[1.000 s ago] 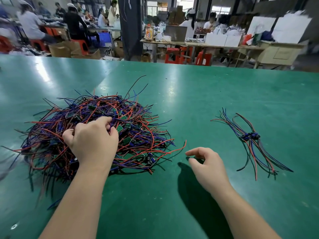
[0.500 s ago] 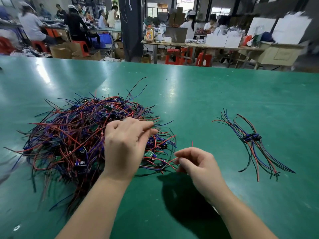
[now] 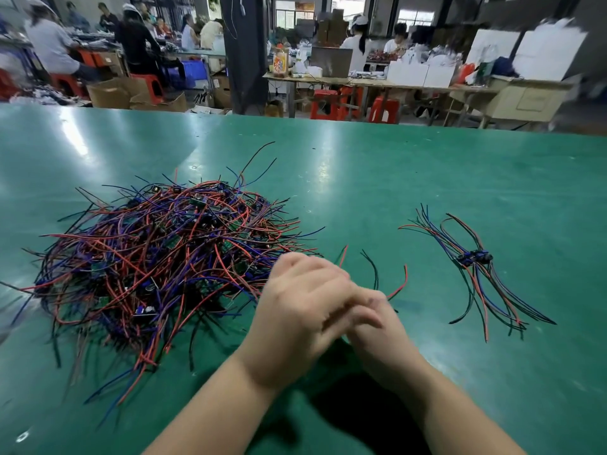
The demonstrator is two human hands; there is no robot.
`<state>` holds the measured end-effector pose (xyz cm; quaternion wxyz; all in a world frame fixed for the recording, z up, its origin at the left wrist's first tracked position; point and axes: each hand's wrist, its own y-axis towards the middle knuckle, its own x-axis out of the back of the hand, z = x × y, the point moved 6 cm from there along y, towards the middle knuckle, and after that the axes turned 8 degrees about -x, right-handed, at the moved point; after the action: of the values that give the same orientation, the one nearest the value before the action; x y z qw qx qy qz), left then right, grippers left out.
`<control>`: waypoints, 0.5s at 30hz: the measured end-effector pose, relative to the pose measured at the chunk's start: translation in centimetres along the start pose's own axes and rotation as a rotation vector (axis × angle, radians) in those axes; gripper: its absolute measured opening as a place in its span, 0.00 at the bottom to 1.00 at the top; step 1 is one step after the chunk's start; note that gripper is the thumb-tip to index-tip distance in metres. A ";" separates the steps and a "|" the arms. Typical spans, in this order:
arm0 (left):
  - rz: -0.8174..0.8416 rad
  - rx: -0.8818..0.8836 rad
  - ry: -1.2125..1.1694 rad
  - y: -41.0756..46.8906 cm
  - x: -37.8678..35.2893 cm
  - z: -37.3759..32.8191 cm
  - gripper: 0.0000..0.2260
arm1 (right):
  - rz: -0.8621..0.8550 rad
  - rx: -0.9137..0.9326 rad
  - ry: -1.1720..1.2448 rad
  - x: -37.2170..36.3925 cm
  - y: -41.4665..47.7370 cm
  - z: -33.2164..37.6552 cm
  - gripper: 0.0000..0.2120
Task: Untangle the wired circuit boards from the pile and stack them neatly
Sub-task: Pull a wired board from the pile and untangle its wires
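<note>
Tangled pile point(image 3: 157, 257) sits left on table point(image 3: 361, 178), near its front edge. Our left hand point(image 3: 295, 310) and right hand point(image 3: 374, 326) are pressed together just right of pile, blurred. Grip is hidden, so we cannot tell which one pinches. Wire ends point(image 3: 399, 285) poke out beyond them; we judge one piece is being drawn free. Stack point(image 3: 476, 257) lies well apart at right, wires fanned. Table between hands and stack gives us room to carry across.

The pile point(image 3: 157, 257) sits on my worktop point(image 3: 361, 175), on the left. The stack point(image 3: 476, 257) lies well apart on the right. My left hand point(image 3: 295, 310) and right hand point(image 3: 381, 326) touch between them, nearer to me.
</note>
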<state>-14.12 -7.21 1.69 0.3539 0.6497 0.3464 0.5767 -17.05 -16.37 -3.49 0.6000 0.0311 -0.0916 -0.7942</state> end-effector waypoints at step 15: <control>0.262 0.507 -0.077 -1.7 0.3 5.8 0.12 | -0.127 -0.125 0.430 3.6 1.1 -0.7 0.18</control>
<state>-8.41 -6.45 -0.09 0.1156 0.7781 0.3790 0.4874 -16.88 -20.16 -3.76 0.5553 0.1678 0.0898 -0.8096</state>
